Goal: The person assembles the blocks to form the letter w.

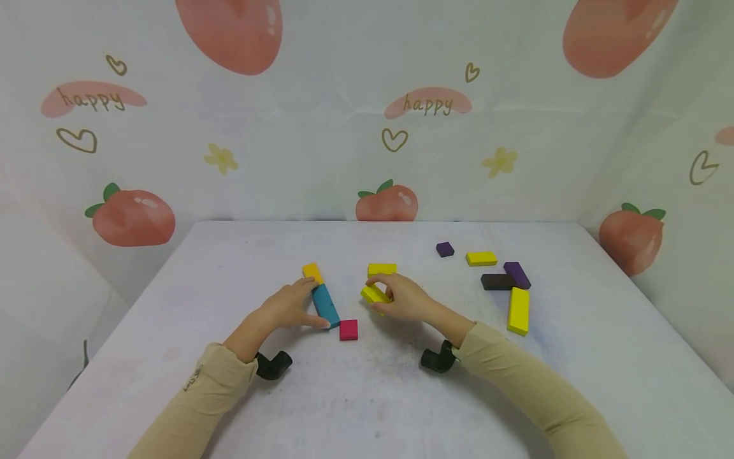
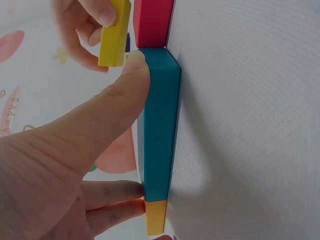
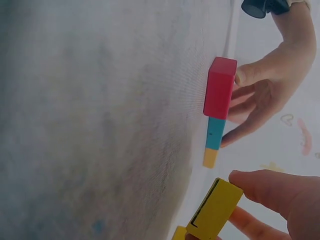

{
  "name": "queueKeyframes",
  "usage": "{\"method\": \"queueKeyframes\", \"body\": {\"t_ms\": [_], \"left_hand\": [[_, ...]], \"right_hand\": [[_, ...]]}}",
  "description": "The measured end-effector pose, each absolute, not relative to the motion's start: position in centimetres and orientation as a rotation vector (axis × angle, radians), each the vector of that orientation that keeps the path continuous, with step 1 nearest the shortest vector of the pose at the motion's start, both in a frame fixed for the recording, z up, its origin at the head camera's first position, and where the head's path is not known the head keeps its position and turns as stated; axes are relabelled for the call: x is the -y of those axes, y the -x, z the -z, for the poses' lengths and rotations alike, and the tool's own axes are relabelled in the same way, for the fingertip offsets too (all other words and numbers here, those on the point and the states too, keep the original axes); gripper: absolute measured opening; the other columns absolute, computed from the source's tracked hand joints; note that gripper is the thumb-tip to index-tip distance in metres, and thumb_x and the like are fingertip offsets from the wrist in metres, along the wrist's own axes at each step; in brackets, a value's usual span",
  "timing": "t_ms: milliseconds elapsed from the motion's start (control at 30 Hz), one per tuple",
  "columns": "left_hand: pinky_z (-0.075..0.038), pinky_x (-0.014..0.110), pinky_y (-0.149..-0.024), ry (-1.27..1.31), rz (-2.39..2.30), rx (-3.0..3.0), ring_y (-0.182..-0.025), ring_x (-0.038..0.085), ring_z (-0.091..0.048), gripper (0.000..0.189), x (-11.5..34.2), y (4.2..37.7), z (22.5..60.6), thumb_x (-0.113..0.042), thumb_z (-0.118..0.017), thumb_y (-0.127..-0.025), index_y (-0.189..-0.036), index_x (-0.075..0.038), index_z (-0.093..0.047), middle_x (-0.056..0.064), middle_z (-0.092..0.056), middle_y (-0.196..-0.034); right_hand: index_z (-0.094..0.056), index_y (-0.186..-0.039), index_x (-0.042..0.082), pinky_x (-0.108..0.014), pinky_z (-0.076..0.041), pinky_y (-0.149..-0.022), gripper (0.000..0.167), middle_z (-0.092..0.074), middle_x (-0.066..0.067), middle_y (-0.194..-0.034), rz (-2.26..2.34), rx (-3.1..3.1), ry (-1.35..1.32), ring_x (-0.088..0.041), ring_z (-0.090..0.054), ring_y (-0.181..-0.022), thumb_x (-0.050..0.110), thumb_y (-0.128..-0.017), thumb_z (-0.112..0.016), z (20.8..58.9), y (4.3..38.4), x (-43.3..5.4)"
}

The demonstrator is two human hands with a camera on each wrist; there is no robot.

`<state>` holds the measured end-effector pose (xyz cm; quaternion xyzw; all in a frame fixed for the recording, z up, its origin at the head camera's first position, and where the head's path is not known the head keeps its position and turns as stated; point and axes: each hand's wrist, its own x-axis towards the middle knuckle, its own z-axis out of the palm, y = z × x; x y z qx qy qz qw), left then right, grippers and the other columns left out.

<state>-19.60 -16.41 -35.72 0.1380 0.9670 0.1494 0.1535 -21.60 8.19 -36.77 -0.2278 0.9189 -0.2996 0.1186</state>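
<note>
In the head view, my left hand (image 1: pixel 289 306) reaches over a blue block (image 1: pixel 325 306) lying flat. Its thumb (image 2: pixel 134 65) touches the block's near end, and two fairly straight fingers rest by the joint with an orange block (image 1: pixel 312 273). A red block (image 1: pixel 348 330) adjoins the blue block's near end, so the three form a bent line. My right hand (image 1: pixel 406 298) pinches a yellow block (image 3: pixel 215 207) between thumb and fingers, tilted and held above the table. Just behind that hand lies a second yellow block (image 1: pixel 381 269).
Toward the right of the white table (image 1: pixel 367 408) lie a small purple block (image 1: pixel 445 249), a yellow block (image 1: pixel 482 259), a long purple block (image 1: pixel 517 275), a black block (image 1: pixel 497 282) and another yellow block (image 1: pixel 518 311). A printed curtain (image 1: pixel 321 159) hangs behind.
</note>
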Motion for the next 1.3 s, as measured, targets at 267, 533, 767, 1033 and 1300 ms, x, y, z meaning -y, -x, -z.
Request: {"method": "queueKeyframes", "body": {"t_ms": [267, 533, 767, 1033, 1300], "left_hand": [[-0.034, 0.057, -0.107, -0.387, -0.431, -2.766, -0.132, 0.045, -0.035, 0.093, 16.3, 19.6, 35.6, -0.045, -0.074, -0.075, -0.142, 0.004, -0.032, 0.024, -0.030, -0.149], [-0.034, 0.056, -0.107, -0.368, -0.438, -2.766, -0.132, 0.044, -0.036, 0.093, 16.3, 19.5, 35.6, -0.045, -0.075, -0.074, -0.142, 0.003, -0.032, 0.023, -0.030, -0.149], [-0.035, 0.056, -0.106, -0.391, -0.429, -2.777, -0.131, 0.045, -0.037, 0.092, 16.4, 19.5, 35.8, -0.045, -0.075, -0.074, -0.141, 0.004, -0.034, 0.024, -0.032, -0.148], [-0.035, 0.057, -0.106, -0.379, -0.431, -2.773, -0.131, 0.044, -0.036, 0.093, 16.4, 19.7, 36.0, -0.045, -0.074, -0.075, -0.142, 0.003, -0.033, 0.023, -0.031, -0.149], [-0.035, 0.058, -0.105, -0.379, -0.437, -2.772, -0.131, 0.046, -0.036, 0.093, 16.4, 19.7, 36.0, -0.045, -0.075, -0.074, -0.142, 0.003, -0.033, 0.023, -0.031, -0.149]], "right_hand": [[-0.051, -0.122, 0.016, -0.018, -0.044, -0.054, 0.045, -0.056, -0.005, -0.077, 0.905, -2.665, 0.538, -0.015, -0.049, -0.065, 0.024, -0.082, -0.071, 37.1, 22.0, -7.8], [-0.048, -0.120, 0.013, -0.017, -0.043, -0.055, 0.047, -0.056, -0.006, -0.078, 0.874, -2.643, 0.464, -0.015, -0.049, -0.066, 0.032, -0.082, -0.070, 36.9, 22.1, -7.3], [-0.046, -0.120, 0.011, -0.018, -0.042, -0.056, 0.050, -0.055, -0.006, -0.080, 0.839, -2.634, 0.451, -0.015, -0.050, -0.069, 0.033, -0.082, -0.070, 36.9, 22.2, -6.9], [-0.046, -0.118, 0.010, -0.017, -0.044, -0.057, 0.051, -0.055, -0.006, -0.083, 0.809, -2.633, 0.443, -0.015, -0.051, -0.072, 0.035, -0.081, -0.070, 37.0, 22.4, -6.3], [-0.045, -0.118, 0.010, -0.018, -0.046, -0.058, 0.051, -0.055, -0.006, -0.087, 0.760, -2.619, 0.384, -0.015, -0.052, -0.074, 0.037, -0.082, -0.069, 36.9, 22.3, -5.8]]}}
